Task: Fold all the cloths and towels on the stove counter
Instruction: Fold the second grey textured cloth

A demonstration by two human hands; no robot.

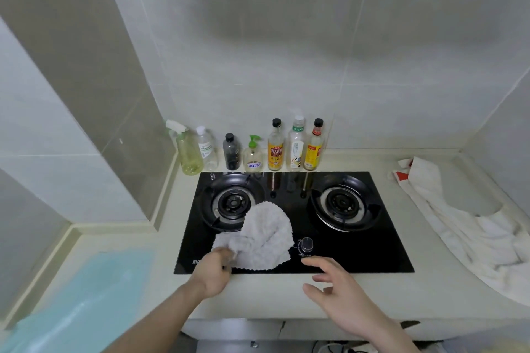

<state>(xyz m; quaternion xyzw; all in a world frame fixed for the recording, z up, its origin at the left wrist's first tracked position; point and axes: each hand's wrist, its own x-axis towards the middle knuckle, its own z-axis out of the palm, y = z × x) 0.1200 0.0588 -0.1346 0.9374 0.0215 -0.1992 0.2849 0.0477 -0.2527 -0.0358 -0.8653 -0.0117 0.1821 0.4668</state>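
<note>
Grey cloth (265,238), fluffy and bunched, lies on the black stove (292,223) at its front left, covering part of the left burner (231,203) and reaching toward the knob (306,244). Left hand (215,271) grips the cloth's near left corner, fingers curled into the fabric at the stove's front edge. Right hand (334,285) hovers over the counter (436,289) just in front of the stove, below the knob, fingers spread and relaxed, holding nothing and apart from the cloth. On the counter to the right, a white towel (470,235) with a red patch at its far end lies crumpled and stretched along the curved edge, well apart from both hands. On the left counter a pale blue cloth (94,295) lies flat, running out of view at the lower left. The right burner (342,203) is uncovered. Behind the stove, a row of bottles (276,146) stands against the tiled wall (286,51), with a spray bottle (186,149) at its left end.
</note>
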